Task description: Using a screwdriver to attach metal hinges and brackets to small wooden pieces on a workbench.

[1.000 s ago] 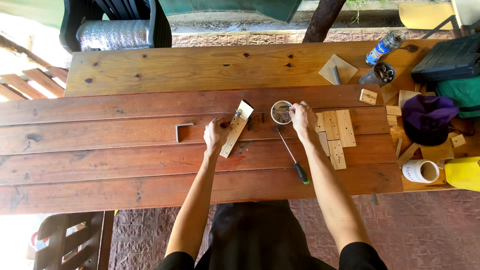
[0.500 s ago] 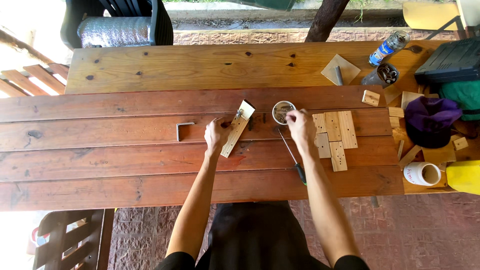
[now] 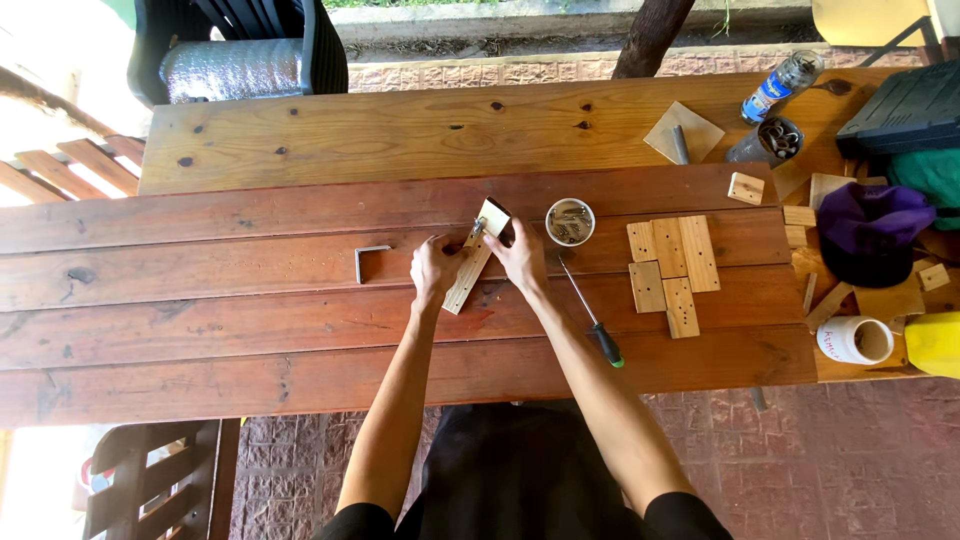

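Note:
A narrow pale wooden strip (image 3: 462, 285) lies slanted on the dark red-brown table (image 3: 200, 300). My left hand (image 3: 436, 268) grips its middle from the left. My right hand (image 3: 520, 256) rests against its upper end, fingers pinched beside a small metal piece (image 3: 478, 228) on the strip; what the fingers hold is too small to tell. A round tin of screws (image 3: 570, 221) stands just right of my right hand. A green-handled screwdriver (image 3: 592, 318) lies loose on the table below it.
A metal bracket (image 3: 368, 260) lies left of my hands. Several flat wooden blocks (image 3: 672, 268) sit to the right. Further right are a purple cap (image 3: 870, 232), a white mug (image 3: 855, 340), a bottle (image 3: 782, 84) and wood scraps. A black chair (image 3: 250, 50) stands behind the table.
My right hand has left the tin of screws and come left to the upper end of the strip. My left hand stays on the strip.

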